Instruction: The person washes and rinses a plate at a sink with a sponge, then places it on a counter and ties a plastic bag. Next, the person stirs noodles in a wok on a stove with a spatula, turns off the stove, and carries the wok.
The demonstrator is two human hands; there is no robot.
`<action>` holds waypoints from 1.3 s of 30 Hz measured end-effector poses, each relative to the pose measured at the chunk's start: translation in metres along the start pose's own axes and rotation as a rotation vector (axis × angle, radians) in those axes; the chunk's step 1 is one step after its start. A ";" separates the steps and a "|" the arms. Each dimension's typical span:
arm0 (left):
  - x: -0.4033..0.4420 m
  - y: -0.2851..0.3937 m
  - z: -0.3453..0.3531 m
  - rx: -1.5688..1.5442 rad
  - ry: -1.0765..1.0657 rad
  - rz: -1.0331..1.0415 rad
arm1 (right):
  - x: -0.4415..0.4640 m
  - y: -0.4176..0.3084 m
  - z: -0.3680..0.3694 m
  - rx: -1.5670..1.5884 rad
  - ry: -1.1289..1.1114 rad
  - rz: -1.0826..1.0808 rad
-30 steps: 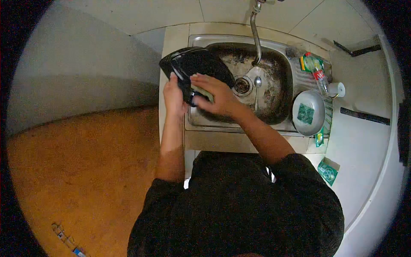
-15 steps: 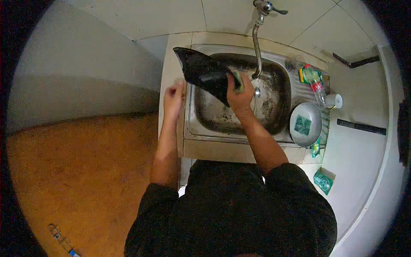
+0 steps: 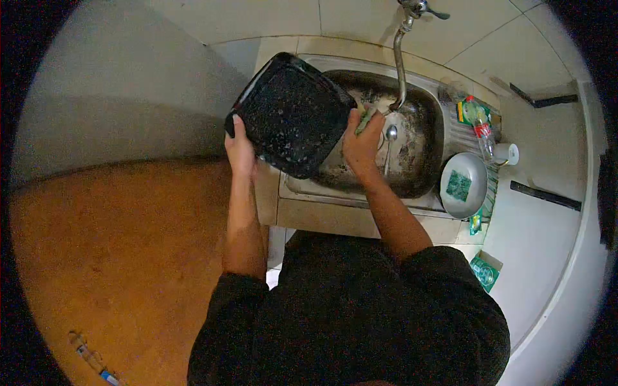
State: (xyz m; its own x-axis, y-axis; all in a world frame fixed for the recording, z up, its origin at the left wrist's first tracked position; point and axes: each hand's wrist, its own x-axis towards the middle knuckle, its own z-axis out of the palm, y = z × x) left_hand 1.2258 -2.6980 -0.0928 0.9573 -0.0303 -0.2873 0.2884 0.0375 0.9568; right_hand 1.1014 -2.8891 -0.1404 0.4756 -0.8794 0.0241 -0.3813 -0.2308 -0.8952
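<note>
A black square pan [image 3: 293,116] with suds and droplets on its face is tilted over the left part of the metal sink [image 3: 309,191]. My left hand [image 3: 241,148] grips its lower left edge, with the thumb on the near face. At the pan's right corner, my right hand [image 3: 364,140] is closed on a pale green sponge [image 3: 365,119] and touches the pan's edge. A spoon [image 3: 391,133] lies in the basin just right of my right hand.
The faucet [image 3: 400,61] reaches over the basin from behind. On the right stand a bowl [image 3: 475,168] holding a green scouring pad [image 3: 458,185], a plastic bottle [image 3: 483,134] and a white cup [image 3: 507,154]. A green box [image 3: 484,273] is at the lower right.
The pan has turned from edge-on to show its broad face. My left hand, apart from the pan half a second ago, has taken hold of it again at the left.
</note>
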 end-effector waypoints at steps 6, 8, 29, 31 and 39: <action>-0.038 0.029 0.027 0.394 -0.035 0.051 | 0.003 -0.006 0.055 -0.140 -0.180 -0.672; -0.029 0.005 0.027 0.516 -0.043 0.173 | -0.007 -0.016 0.069 -0.016 -0.303 -0.655; -0.008 -0.059 0.037 -0.181 -0.246 -0.182 | -0.008 0.043 -0.124 -0.257 -0.361 -0.447; -0.024 -0.064 0.063 -0.228 -0.231 -0.312 | -0.013 0.067 -0.165 -0.425 -0.060 -0.367; 0.012 -0.178 0.138 0.349 -0.499 -0.472 | -0.008 0.139 -0.282 -0.629 0.407 -0.021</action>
State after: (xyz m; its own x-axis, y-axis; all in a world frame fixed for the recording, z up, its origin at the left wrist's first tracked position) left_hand 1.1832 -2.8432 -0.2604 0.5885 -0.4149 -0.6939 0.5623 -0.4066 0.7201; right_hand 0.8206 -3.0315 -0.1393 0.2030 -0.9287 0.3103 -0.8147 -0.3360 -0.4726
